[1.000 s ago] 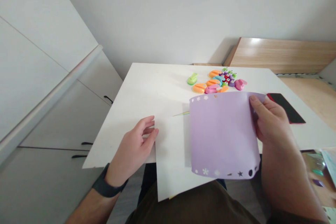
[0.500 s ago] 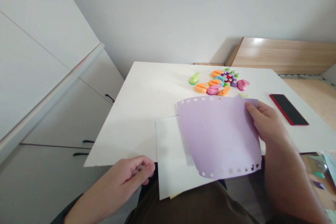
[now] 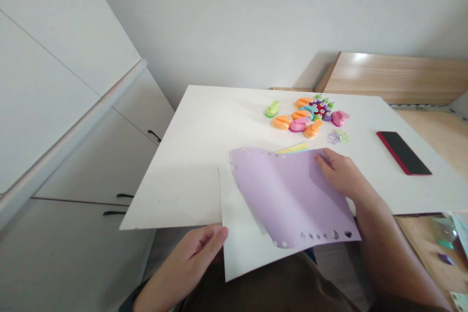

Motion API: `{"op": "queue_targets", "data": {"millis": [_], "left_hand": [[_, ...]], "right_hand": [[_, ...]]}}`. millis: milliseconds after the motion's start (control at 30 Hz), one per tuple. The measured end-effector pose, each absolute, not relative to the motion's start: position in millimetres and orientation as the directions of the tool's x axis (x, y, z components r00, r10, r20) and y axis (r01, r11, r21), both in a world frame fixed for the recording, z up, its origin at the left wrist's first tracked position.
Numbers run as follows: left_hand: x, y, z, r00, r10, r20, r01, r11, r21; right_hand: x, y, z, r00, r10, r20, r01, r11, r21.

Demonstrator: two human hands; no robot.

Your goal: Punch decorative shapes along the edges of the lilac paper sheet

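Observation:
My right hand (image 3: 341, 171) pinches the upper right edge of a purple sheet of paper (image 3: 292, 195). The sheet bends and has small shapes punched along its top and bottom edges. Beneath it lies a white sheet of paper (image 3: 239, 234), hanging over the front edge of the table. My left hand (image 3: 203, 248) is closed on the left edge of the white sheet, thumb on top, other fingers partly hidden. A yellow sheet (image 3: 292, 148) peeks out behind the purple one.
Several craft punches, such as an orange one (image 3: 281, 122) and a green one (image 3: 272, 108), stand at the back of the white table (image 3: 175, 165). Small cut-out paper shapes (image 3: 342, 137) lie nearby. A black and red flat case (image 3: 404, 153) rests at the right. Cabinets (image 3: 84, 156) stand left.
My left hand has moved right and taken hold of the white sheet's edge. My right hand has brought the purple sheet left and lower, uncovering the paper cut-outs and a yellow edge.

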State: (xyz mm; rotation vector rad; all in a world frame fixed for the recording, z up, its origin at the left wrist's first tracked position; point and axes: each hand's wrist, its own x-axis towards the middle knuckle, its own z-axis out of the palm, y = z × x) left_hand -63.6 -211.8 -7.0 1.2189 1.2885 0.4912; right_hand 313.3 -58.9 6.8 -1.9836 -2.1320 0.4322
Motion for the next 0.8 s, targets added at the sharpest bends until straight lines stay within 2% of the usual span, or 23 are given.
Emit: {"op": "queue_targets", "data": {"millis": [100, 333, 467, 667, 800], "left_hand": [[-60, -211, -4, 0.356, 0.803, -0.478, 0.223, 0.424, 0.878], [-55, -210, -8, 0.311, 0.797, -0.517, 0.057, 0.528, 0.847], [-54, -206, -2, 0.252, 0.828, -0.501, 0.1, 0.493, 0.864], [-48, -195, 12, 0.293, 0.84, -0.456, 0.104, 0.446, 0.889], [-47, -189, 13, 0.182, 0.892, -0.413, 0.288, 0.353, 0.89]], "right_hand": [[315, -59, 3, -0.14, 0.987, -0.073, 0.942, 0.11, -0.317], [312, -62, 0, -0.175, 0.981, -0.085, 0.952, 0.147, -0.267], [311, -64, 3, -0.082, 0.994, -0.068, 0.94, 0.055, -0.337], [314, -67, -3, -0.005, 1.0, -0.002, 0.903, 0.003, -0.43], [315, -71, -5, -0.019, 1.0, 0.015, 0.886, 0.024, -0.463]]}}
